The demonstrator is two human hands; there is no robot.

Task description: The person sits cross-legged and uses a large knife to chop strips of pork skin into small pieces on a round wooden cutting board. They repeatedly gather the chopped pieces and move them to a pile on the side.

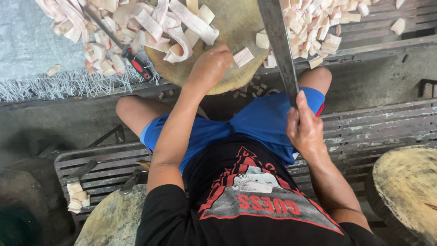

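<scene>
Head view: left hand (210,64) pinning pale strips (182,43) on round chopping block (236,27), right hand (304,125) gripping cleaver (278,43) at 1 o'clock; mid-chopping, next cut needs fingers clear.

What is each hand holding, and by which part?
Right hand grips the cleaver by its handle. Left hand presses a pale strip on the chopping block.

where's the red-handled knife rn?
Head view, upper left: the red-handled knife lies among the cut strips, left of the round block and the left hand.
</scene>
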